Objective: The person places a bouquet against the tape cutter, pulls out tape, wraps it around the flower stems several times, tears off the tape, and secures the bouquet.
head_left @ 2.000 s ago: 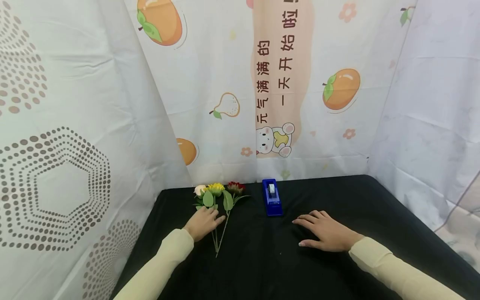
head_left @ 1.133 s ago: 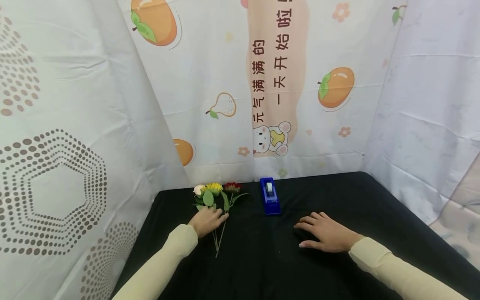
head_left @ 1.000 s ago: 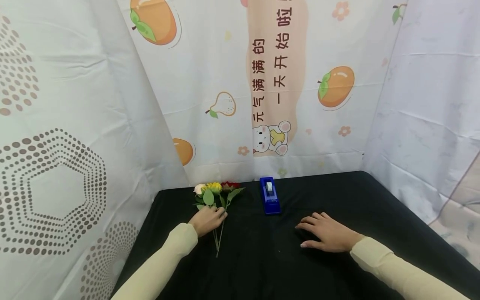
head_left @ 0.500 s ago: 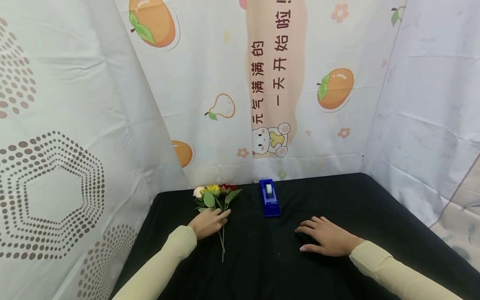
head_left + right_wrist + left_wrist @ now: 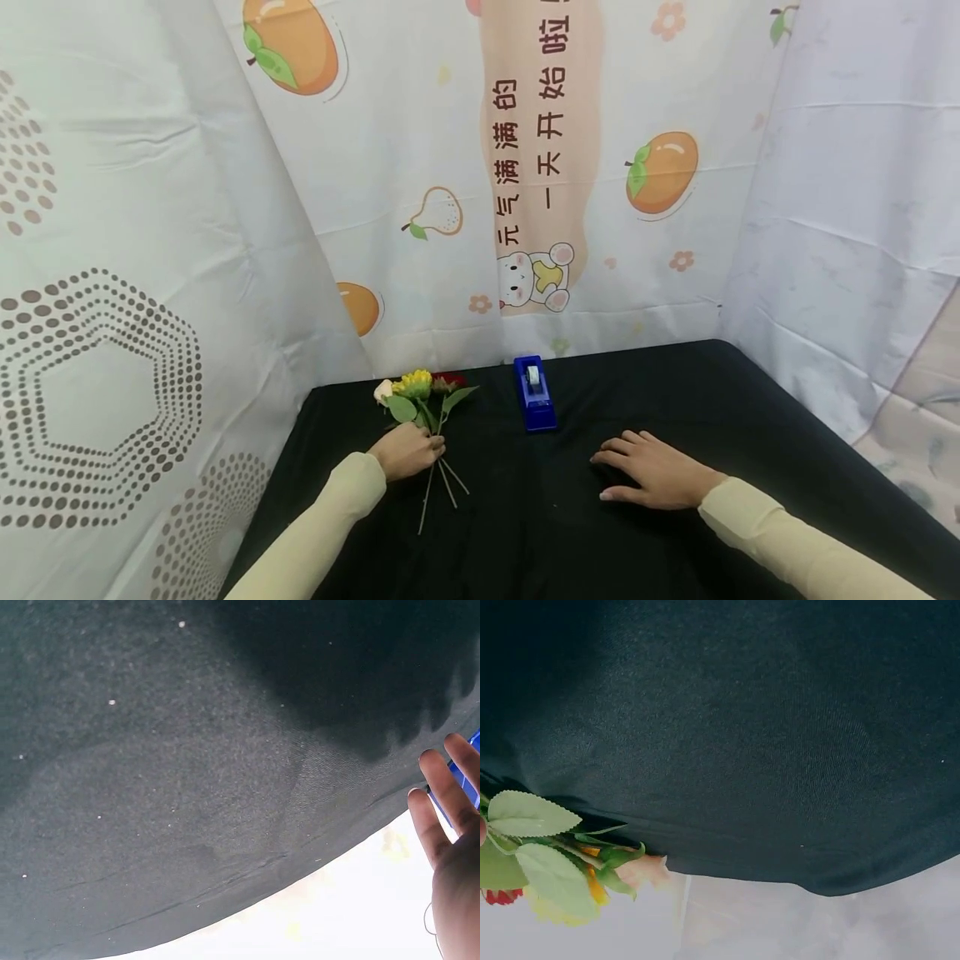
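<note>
My left hand (image 5: 408, 451) grips three artificial flowers by their stems, just under the leaves. The blooms are a pale peach rose (image 5: 383, 392), a yellow sunflower (image 5: 414, 383) and a dark red flower (image 5: 447, 382). Below the hand the stems (image 5: 446, 483) fan out. In the left wrist view, leaves (image 5: 534, 814) and the yellow petals (image 5: 559, 909) show at the lower left; almost all of the hand is out of that view. My right hand (image 5: 656, 471) is held palm down over the black cloth with its fingers spread, holding nothing. Its fingers (image 5: 448, 787) show in the right wrist view.
A blue tape dispenser (image 5: 536, 396) stands on the black-covered table (image 5: 540, 517) near the back edge, between the two hands. White printed curtains (image 5: 420, 275) hang behind the table and along both sides.
My left hand has closed round the stems and drawn the flowers into a tighter bunch. The stem ends now spread apart. The right hand has stayed almost still; the head view has shifted slightly.
</note>
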`<state>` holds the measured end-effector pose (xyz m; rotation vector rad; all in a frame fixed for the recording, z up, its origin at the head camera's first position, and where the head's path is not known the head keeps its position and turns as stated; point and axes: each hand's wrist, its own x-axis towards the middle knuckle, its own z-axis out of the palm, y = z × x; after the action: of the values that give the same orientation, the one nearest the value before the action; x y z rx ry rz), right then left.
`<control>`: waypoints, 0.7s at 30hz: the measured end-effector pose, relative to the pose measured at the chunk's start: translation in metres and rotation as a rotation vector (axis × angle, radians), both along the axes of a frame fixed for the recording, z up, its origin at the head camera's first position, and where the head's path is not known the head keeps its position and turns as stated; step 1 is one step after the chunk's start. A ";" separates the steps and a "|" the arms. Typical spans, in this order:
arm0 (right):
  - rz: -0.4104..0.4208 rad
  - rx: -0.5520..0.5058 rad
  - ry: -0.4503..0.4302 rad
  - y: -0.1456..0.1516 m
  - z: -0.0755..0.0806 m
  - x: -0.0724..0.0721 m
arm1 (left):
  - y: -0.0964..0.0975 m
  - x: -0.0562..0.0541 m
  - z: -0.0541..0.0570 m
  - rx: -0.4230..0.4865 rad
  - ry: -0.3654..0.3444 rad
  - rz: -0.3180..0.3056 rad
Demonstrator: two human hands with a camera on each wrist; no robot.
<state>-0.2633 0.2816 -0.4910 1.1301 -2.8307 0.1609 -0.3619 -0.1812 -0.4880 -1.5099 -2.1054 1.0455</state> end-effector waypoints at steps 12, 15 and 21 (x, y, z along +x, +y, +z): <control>-0.002 0.002 0.012 -0.004 0.002 -0.002 | 0.002 0.011 0.005 0.044 0.081 -0.180; 0.001 -0.010 0.015 -0.011 0.003 -0.004 | 0.005 0.015 0.008 0.091 0.092 -0.199; 0.036 -0.037 -0.008 -0.035 0.002 -0.003 | 0.011 0.028 0.006 0.134 0.118 -0.231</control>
<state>-0.2663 0.2468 -0.4893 1.1763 -2.8032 0.2196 -0.3342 -0.1698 -0.4818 -1.5426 -1.8313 0.8700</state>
